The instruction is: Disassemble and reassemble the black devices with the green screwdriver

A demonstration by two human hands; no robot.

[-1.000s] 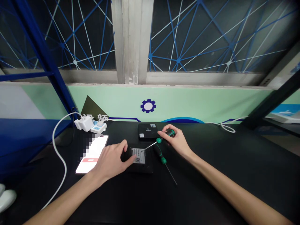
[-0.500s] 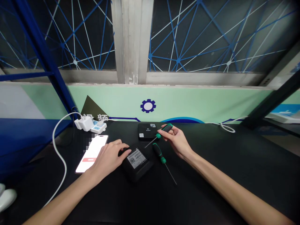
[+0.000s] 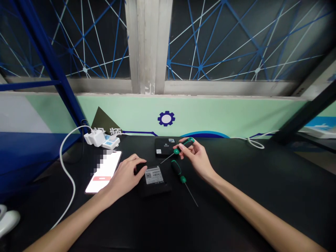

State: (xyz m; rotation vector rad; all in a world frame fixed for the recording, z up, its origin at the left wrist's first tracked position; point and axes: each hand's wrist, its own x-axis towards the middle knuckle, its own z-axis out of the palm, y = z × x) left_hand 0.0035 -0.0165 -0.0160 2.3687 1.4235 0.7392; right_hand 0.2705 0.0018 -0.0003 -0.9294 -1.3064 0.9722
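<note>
My left hand point(image 3: 126, 177) rests its fingertips on the left edge of a flat black electronic box point(image 3: 154, 180), which lies on the table with a white barcode label point(image 3: 154, 175) facing up. My right hand point(image 3: 195, 155) pinches a green-and-black precision screwdriver point(image 3: 185, 144) by its handle. Its thin shaft points down-left, and the tip is close to the box's far edge. A second, matching screwdriver point(image 3: 177, 169) lies on the table just right of the box. Behind them sits another black box point(image 3: 164, 147) with small labels, partly under the held screwdriver.
A lit smartphone point(image 3: 103, 172), partly pixelated, lies left of my left hand. Behind it, a white charger point(image 3: 96, 138) sits by a small power strip point(image 3: 110, 142), with a white cable point(image 3: 64, 168) looping down the left. A blue metal frame point(image 3: 49, 70) stands at the left.
The box with the label has turned from tilted back to square under my left hand. My right hand has lifted the screwdriver off that box and now sits a little further back.
</note>
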